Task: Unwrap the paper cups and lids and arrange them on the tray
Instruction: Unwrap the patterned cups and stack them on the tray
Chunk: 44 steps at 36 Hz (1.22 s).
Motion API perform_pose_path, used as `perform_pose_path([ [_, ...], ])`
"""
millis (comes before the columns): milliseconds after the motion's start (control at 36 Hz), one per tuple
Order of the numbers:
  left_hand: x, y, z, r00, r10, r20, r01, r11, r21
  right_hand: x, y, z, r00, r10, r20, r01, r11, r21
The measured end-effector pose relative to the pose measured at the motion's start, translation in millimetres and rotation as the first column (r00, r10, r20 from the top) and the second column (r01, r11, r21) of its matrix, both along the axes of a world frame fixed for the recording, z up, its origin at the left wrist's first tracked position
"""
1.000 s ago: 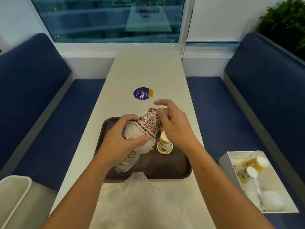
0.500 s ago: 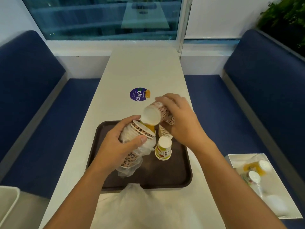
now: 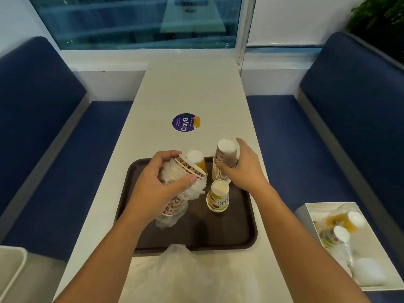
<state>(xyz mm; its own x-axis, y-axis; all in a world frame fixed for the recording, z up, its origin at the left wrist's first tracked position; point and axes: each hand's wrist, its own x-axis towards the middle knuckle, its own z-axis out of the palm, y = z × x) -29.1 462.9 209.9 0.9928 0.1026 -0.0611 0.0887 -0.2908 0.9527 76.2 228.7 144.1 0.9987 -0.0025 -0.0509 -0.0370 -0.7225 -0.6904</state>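
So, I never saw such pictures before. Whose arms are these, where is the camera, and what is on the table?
There is no machine here. These are a person's two bare arms, filmed by one camera worn on the head and looking down. On the white table lies a brown tray. The left hand grips a leopard-print cup stack, partly in clear plastic wrap. The right hand holds a brown cup stack that stands upside down on the tray. A yellow cup and a colourful cup also stand there upside down. Loose plastic lies at the table's near edge.
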Motion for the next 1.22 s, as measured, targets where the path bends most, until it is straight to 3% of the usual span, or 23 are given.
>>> perform_pose_path([
  [83,-5,2,5,1.000,0.018,0.007,-0.018,1.000,0.012,-15,6,24,0.981,-0.091,0.169,0.080,0.994,0.073],
  [139,-8,2,8,1.000,0.025,0.015,-0.025,0.999,0.019,-31,13,46,0.951,-0.090,0.297,0.048,0.988,0.147],
  [278,-18,3,15,0.999,0.002,0.050,-0.005,0.998,0.069,-71,34,82,0.872,0.340,0.353,-0.414,0.896,0.160],
  [333,-22,3,18,0.998,-0.015,0.062,0.011,0.997,0.079,-83,42,86,0.828,0.414,0.378,-0.486,0.866,0.117],
  [444,-31,5,25,0.998,-0.026,0.057,0.021,0.997,0.079,-94,50,94,0.868,0.380,0.320,-0.460,0.859,0.227],
  [556,-37,8,26,0.999,-0.018,0.041,0.013,0.994,0.113,-93,50,100,0.910,0.244,0.335,-0.327,0.919,0.219],
  [639,-40,9,26,1.000,-0.008,0.030,0.004,0.992,0.125,-94,46,105,0.921,0.272,0.277,-0.345,0.902,0.260],
  [722,-42,10,26,1.000,-0.011,0.029,0.008,0.995,0.104,-95,41,106,0.832,0.436,0.343,-0.504,0.853,0.138],
  [778,-41,10,25,0.999,-0.012,0.037,0.009,0.997,0.082,-94,39,103,0.752,0.565,0.340,-0.587,0.808,-0.044],
  [861,-38,7,24,0.999,-0.025,0.031,0.023,0.996,0.084,-85,39,97,0.726,0.627,0.284,-0.572,0.779,-0.258],
  [944,-34,5,23,0.998,-0.035,0.042,0.032,0.998,0.062,-73,36,90,0.719,0.583,0.378,-0.485,0.810,-0.328],
  [1028,-28,5,20,0.999,-0.021,0.046,0.018,0.998,0.059,-52,25,79,0.781,0.382,0.493,-0.326,0.924,-0.199],
  [1139,-18,5,13,1.000,0.021,0.011,-0.021,0.998,0.067,-28,10,66,0.917,-0.002,0.399,-0.046,0.993,0.111],
  [1222,-12,2,7,0.999,0.042,-0.026,-0.040,0.997,0.070,-16,5,51,0.960,-0.102,0.260,0.066,0.987,0.144],
])
